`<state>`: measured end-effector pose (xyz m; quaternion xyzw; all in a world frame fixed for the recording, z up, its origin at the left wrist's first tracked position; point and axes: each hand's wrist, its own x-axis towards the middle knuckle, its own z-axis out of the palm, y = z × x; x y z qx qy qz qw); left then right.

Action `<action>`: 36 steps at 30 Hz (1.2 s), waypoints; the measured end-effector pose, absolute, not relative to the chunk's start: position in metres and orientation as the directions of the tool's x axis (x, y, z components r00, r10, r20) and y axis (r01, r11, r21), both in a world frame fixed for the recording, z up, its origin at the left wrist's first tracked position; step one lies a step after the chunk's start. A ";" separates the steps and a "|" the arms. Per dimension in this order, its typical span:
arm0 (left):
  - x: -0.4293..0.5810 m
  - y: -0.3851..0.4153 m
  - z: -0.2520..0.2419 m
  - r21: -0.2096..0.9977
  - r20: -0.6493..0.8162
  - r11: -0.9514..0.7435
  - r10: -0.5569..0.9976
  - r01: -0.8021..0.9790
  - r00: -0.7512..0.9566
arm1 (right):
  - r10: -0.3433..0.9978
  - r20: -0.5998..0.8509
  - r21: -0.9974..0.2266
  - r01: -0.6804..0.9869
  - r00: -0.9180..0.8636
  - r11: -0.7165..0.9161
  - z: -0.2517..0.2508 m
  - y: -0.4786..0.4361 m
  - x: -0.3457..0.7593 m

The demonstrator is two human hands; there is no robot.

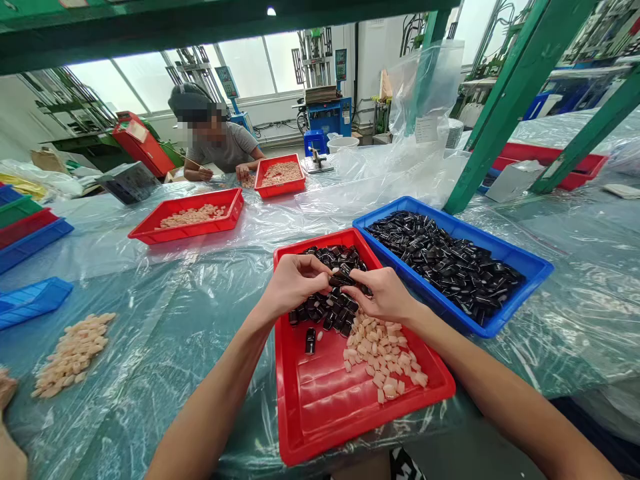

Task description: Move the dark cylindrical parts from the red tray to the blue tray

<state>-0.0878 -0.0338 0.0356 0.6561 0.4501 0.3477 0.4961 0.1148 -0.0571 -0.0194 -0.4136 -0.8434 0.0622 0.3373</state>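
Above the far half of a red tray (320,393), both my hands meet at a small glossy black part (342,276). My left hand (300,280) is closed, its thumb and forefinger pinching the part's left end. From the other side, my right hand (383,292) grips the same part between thumb and fingers. Beneath them in the tray lies a heap of similar black parts (345,255). A pile of small cream-coloured pieces (385,353) lies nearer, to the right. One black part (310,341) sits apart on the bare tray floor.
A blue tray (520,303) full of black parts (445,260) touches the red tray's right side. Cream pieces (75,353) lie left. Further off, a co-worker (220,143) sits by two red trays (200,230). Green posts (515,100) rise at right. Another person's hand (6,387) shows left.
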 end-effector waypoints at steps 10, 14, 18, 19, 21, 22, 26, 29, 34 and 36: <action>-0.087 -0.031 0.035 0.987 -0.020 -0.039 0.932 0.154 0.362 | 0.769 0.498 -0.455 0.635 -0.400 0.625 -0.019 -0.057 0.116; -0.087 -0.028 0.034 0.966 0.056 -0.139 0.934 0.216 0.352 | 0.776 0.475 -0.460 0.635 -0.415 0.621 -0.020 -0.056 0.115; -0.087 -0.030 0.034 0.953 0.103 -0.203 0.915 0.225 0.390 | 0.775 0.466 -0.461 0.631 -0.426 0.624 -0.020 -0.057 0.114; -0.088 -0.030 0.034 0.950 0.102 -0.214 0.901 0.227 0.421 | 0.775 0.464 -0.461 0.630 -0.429 0.625 -0.020 -0.057 0.114; -0.089 -0.032 0.033 0.937 0.101 -0.243 0.877 0.252 0.469 | 0.772 0.461 -0.457 0.629 -0.438 0.629 -0.019 -0.057 0.114; -0.090 -0.032 0.033 0.927 0.103 -0.258 0.873 0.271 0.477 | 0.770 0.459 -0.453 0.630 -0.442 0.631 -0.019 -0.057 0.114; -0.092 -0.031 0.031 0.893 0.116 -0.301 0.873 0.335 0.474 | 0.763 0.462 -0.433 0.636 -0.452 0.639 -0.020 -0.057 0.114; -0.092 -0.032 0.032 0.871 0.112 -0.320 0.868 0.373 0.483 | 0.755 0.455 -0.413 0.640 -0.472 0.648 -0.020 -0.057 0.114; -0.092 -0.034 0.035 0.843 0.098 -0.336 0.863 0.419 0.495 | 0.736 0.435 -0.366 0.645 -0.520 0.671 -0.021 -0.058 0.113; -0.093 -0.034 0.036 0.846 0.071 -0.326 0.853 0.422 0.517 | 0.728 0.422 -0.356 0.640 -0.540 0.681 -0.021 -0.058 0.114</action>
